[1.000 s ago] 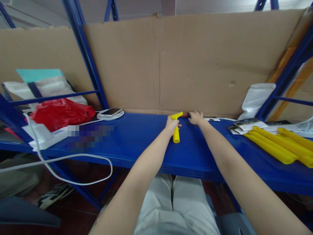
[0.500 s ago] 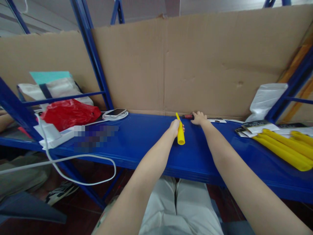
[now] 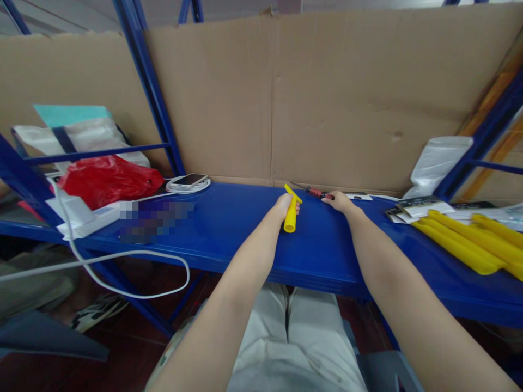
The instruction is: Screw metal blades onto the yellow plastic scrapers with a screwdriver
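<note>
My left hand is wrapped around the yellow T-shaped tool, tube end open toward me, crosspiece at the far end. Right hand has thumb and fingers closed on the butt of the red-and-black tool; its thin shaft points left, tip near the yellow crosspiece, can't tell if touching. Both tools are over the back half of the blue table, near the cardboard panel; can't tell if the yellow one rests on the surface. White card just beyond my right hand. Farther right: several more yellow pieces lying together, black-and-white packaging by their far ends, translucent plastic bag leaning behind. Left side: phone on a coiled white cable, then red plastic bag. A neighbour's shoe shows under the table, lower left.
</note>
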Demonstrator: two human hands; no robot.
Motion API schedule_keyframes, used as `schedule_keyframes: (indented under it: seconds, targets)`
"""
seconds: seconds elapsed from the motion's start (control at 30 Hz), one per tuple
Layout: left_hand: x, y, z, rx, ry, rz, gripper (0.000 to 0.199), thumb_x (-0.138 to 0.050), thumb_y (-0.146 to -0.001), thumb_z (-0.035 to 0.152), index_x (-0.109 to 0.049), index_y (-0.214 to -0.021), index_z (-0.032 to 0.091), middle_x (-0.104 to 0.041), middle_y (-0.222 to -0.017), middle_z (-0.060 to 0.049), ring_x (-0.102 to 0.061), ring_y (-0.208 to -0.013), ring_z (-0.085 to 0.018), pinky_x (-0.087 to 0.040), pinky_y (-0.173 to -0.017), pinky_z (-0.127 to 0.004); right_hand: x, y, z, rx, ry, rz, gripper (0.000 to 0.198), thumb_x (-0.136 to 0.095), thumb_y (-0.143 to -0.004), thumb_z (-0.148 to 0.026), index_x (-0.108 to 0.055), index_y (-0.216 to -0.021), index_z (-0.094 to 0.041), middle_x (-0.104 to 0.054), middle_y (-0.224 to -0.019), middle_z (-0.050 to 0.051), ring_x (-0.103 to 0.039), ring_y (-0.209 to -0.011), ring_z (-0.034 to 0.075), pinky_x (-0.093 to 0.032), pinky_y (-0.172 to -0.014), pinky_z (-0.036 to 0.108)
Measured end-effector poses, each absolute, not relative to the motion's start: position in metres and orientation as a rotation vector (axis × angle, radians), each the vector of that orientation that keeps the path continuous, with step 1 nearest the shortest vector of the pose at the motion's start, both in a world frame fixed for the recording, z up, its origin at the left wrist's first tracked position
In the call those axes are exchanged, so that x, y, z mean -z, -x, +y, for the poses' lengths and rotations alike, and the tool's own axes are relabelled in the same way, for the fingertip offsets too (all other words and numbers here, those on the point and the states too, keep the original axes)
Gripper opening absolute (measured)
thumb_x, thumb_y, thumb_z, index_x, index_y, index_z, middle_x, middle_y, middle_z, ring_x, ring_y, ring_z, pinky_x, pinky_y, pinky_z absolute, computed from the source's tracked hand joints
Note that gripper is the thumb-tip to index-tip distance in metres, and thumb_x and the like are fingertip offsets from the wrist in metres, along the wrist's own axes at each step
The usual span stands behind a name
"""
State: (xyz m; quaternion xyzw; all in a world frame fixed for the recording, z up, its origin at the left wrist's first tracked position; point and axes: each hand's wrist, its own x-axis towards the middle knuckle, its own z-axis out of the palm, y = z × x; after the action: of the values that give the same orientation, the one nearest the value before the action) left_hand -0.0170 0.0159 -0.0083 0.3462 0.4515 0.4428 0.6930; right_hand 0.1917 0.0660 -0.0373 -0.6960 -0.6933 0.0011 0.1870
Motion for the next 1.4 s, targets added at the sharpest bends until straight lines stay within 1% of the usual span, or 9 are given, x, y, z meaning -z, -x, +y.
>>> schedule_keyframes:
  seconds: [0.17,0.3,0.5,0.67,0.8,0.87,0.97,1.2,1.4]
  targets:
    - [0.012,0.019,0.017,-0.977,-0.778,0.986,0.032,-0.029,-0.097,0.023,-0.057,-0.101,0.01,-0.041,-0.049,0.001,-0.034,-0.034,-0.011,-0.028,-0.033,-0.021,0.036,-0.209,0.058,-0.208,1.855,-1.857,0.021,-0.066,-0.082,-0.036,-0.073,-0.088,-0.017,-0.072,-0.083,0.004,-0.065,-0.08,0.019,-0.049,-0.075,0.027]
    - [0.014,0.019,0.019,-0.967,-0.762,0.981,0.029,-0.032,-0.096,0.025,-0.057,-0.099,0.011,-0.041,-0.05,0.002,-0.033,-0.033,-0.01,-0.026,-0.032,-0.02,0.027,-0.223,0.052,-0.408,1.813,-1.868,0.014,-0.072,-0.076,-0.034,-0.074,-0.078,-0.02,-0.071,-0.076,0.0,-0.066,-0.079,0.019,-0.049,-0.078,0.027]
    - [0.013,0.018,0.015,-0.978,-0.792,1.027,0.031,-0.031,-0.095,0.024,-0.058,-0.103,0.01,-0.042,-0.05,0.001,-0.035,-0.035,-0.011,-0.029,-0.033,-0.021,0.029,-0.235,0.036,-0.582,1.731,-1.753,0.018,-0.072,-0.075,-0.037,-0.075,-0.08,-0.02,-0.07,-0.073,-0.001,-0.065,-0.076,0.018,-0.051,-0.077,0.029]
    - [0.012,0.017,0.012,-1.057,-0.785,1.069,0.031,-0.031,-0.095,0.023,-0.058,-0.102,0.011,-0.043,-0.051,0.0,-0.037,-0.037,-0.011,-0.031,-0.036,-0.022,0.032,-0.235,0.03,-0.572,1.659,-1.556,0.019,-0.076,-0.074,-0.033,-0.071,-0.078,-0.015,-0.066,-0.064,0.0,-0.064,-0.069,0.017,-0.054,-0.073,0.03]
    - [0.013,0.016,0.013,-1.09,-0.767,1.103,0.028,-0.034,-0.094,0.024,-0.059,-0.099,0.012,-0.044,-0.05,0.0,-0.038,-0.037,-0.012,-0.032,-0.036,-0.022,0.026,-0.225,0.03,-0.704,1.499,-1.225,0.019,-0.068,-0.084,-0.03,-0.062,-0.078,-0.013,-0.061,-0.056,0.001,-0.062,-0.055,0.012,-0.055,-0.064,0.026]
    - [0.013,0.016,0.013,-1.09,-0.771,1.106,0.028,-0.033,-0.095,0.024,-0.059,-0.1,0.013,-0.044,-0.051,0.0,-0.038,-0.037,-0.012,-0.033,-0.037,-0.023,0.02,-0.219,0.031,-0.69,1.416,-1.079,0.022,-0.064,-0.087,-0.033,-0.057,-0.076,-0.015,-0.056,-0.053,-0.001,-0.057,-0.048,0.01,-0.053,-0.056,0.023]
    - [0.013,0.017,0.013,-1.086,-0.79,1.116,0.032,-0.032,-0.097,0.026,-0.059,-0.105,0.013,-0.045,-0.053,0.0,-0.039,-0.037,-0.012,-0.034,-0.039,-0.024,0.008,-0.213,0.033,-0.564,1.301,-0.868,0.024,-0.063,-0.087,-0.036,-0.052,-0.074,-0.018,-0.05,-0.055,-0.006,-0.051,-0.043,0.008,-0.049,-0.046,0.02]
    - [0.013,0.017,0.013,-1.092,-0.797,1.118,0.031,-0.032,-0.096,0.025,-0.059,-0.107,0.011,-0.044,-0.052,0.001,-0.038,-0.037,-0.012,-0.033,-0.039,-0.024,-0.007,-0.212,0.035,-0.514,1.171,-0.478,0.016,-0.059,-0.081,-0.029,-0.048,-0.071,-0.021,-0.045,-0.057,-0.007,-0.045,-0.044,0.008,-0.047,-0.042,0.022]
    - [0.013,0.017,0.016,-1.077,-0.803,1.109,0.031,-0.033,-0.097,0.027,-0.059,-0.106,0.012,-0.045,-0.054,0.001,-0.038,-0.037,-0.011,-0.032,-0.039,-0.024,-0.01,-0.206,0.033,-0.606,1.103,-0.475,0.017,-0.055,-0.081,-0.029,-0.045,-0.07,-0.023,-0.044,-0.056,-0.006,-0.043,-0.045,0.009,-0.041,-0.039,0.021]
